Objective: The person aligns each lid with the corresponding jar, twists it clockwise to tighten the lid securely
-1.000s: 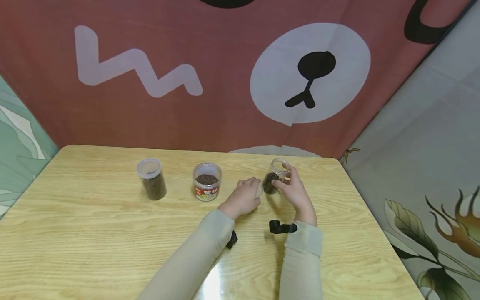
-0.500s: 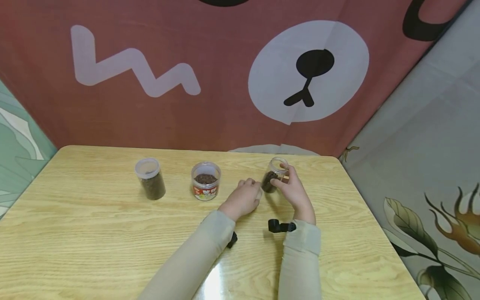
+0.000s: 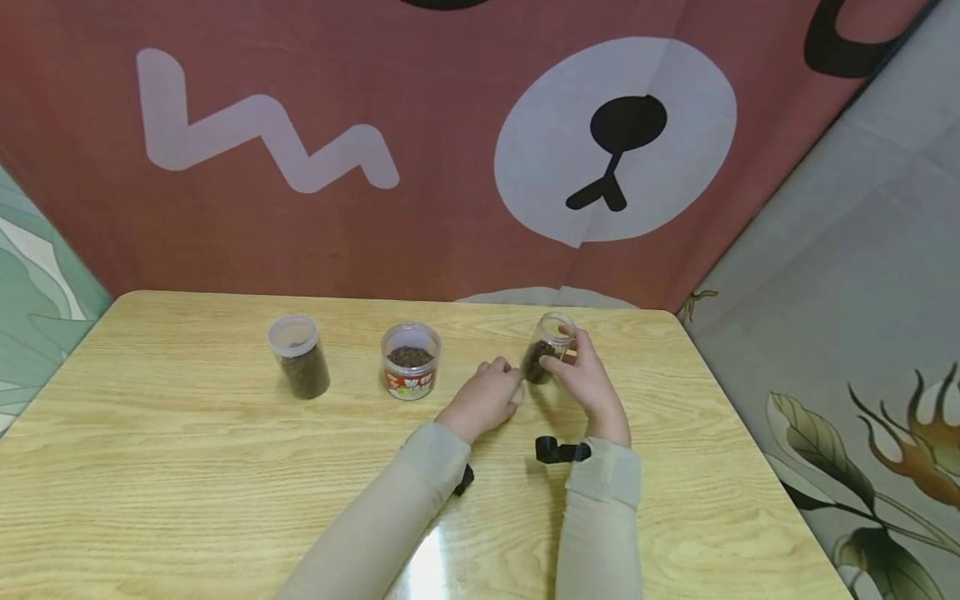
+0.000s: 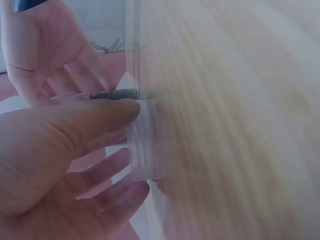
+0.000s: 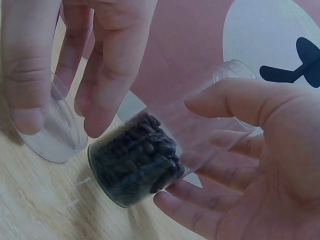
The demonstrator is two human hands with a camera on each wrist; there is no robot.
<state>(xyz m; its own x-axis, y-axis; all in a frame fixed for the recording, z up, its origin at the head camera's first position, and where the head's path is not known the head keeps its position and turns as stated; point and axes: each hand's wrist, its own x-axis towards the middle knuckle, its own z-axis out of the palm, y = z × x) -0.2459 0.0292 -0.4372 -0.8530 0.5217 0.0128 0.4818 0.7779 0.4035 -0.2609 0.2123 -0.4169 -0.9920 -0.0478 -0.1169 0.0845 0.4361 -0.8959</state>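
Observation:
At the right of the table, my right hand (image 3: 588, 383) grips a clear jar (image 5: 200, 150) with thumb and fingers on opposite sides. Dark beans (image 5: 142, 152) fill its lower half, and its top is uncovered. To the jar's left, my left hand (image 3: 483, 404) pinches a clear round lid (image 4: 142, 145) by its rim, thumb on one side and fingertips on the other. In the right wrist view the lid stands tilted, low over the wood, beside the jar's base. The head view shows the lid mostly hidden behind the left hand.
A short clear tub (image 3: 410, 385) with a red label holds reddish-brown bits at the table's middle. Further left stands a taller jar (image 3: 306, 371) of dark contents with a whitish top. The wooden table (image 3: 187, 467) ends at a bear-print cloth (image 3: 442, 242) behind.

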